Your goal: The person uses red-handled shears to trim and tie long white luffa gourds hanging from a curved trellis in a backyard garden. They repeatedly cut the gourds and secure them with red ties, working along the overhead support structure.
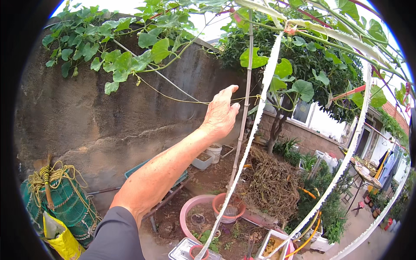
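My left hand (pixel 221 112) is raised in front of a stained wall, its back towards me and its thumb apart from the fingers. A thin yellow string (pixel 169 97) runs from the gourd vine (pixel 130 61) behind my hand to a white-coated pole (pixel 265 87). Whether my palm touches the string is hidden. Just right of my fingertips stands a slender bamboo pole (pixel 248 81). Broad green leaves hang above and to the left, with a small gourd (pixel 75 72) at far left. My right hand is out of view.
A green net trap (pixel 65 195) and a yellow bag (pixel 60 235) sit lower left. Below are a pink basin (pixel 186 211), an orange pot (pixel 240 211) and a white foam box (pixel 271 240). A dried-vine heap (pixel 273 182) lies right of the poles. More white-coated poles (pixel 352 146) arch rightward.
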A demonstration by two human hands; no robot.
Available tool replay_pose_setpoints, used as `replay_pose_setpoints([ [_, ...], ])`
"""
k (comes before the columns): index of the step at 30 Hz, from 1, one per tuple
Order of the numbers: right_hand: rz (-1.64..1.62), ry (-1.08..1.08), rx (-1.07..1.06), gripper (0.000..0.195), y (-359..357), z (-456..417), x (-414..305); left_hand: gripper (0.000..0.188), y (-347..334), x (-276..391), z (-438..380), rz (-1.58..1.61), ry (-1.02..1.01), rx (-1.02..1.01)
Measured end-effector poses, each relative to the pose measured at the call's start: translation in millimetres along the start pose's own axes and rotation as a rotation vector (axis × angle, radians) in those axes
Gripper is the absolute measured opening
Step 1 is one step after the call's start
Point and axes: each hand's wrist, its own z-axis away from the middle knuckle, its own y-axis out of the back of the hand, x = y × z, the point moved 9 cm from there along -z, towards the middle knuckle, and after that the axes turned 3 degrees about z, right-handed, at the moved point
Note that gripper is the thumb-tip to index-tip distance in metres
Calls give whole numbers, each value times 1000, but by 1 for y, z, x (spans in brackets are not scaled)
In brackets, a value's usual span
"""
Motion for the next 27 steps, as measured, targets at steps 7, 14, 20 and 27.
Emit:
replay_pose_setpoints([
  [7,132,293,-95,44,-30,-35,-211,14,-4,2,21,338,274,-60],
  [14,207,437,-181,63,-81,-83,-320,16,23,11,35,364,283,64],
  [20,287,439,-165,59,-111,-118,-392,20,35,23,37,343,177,90],
  [27,302,468,-103,55,-108,-137,-419,28,34,21,34,324,204,87],
])
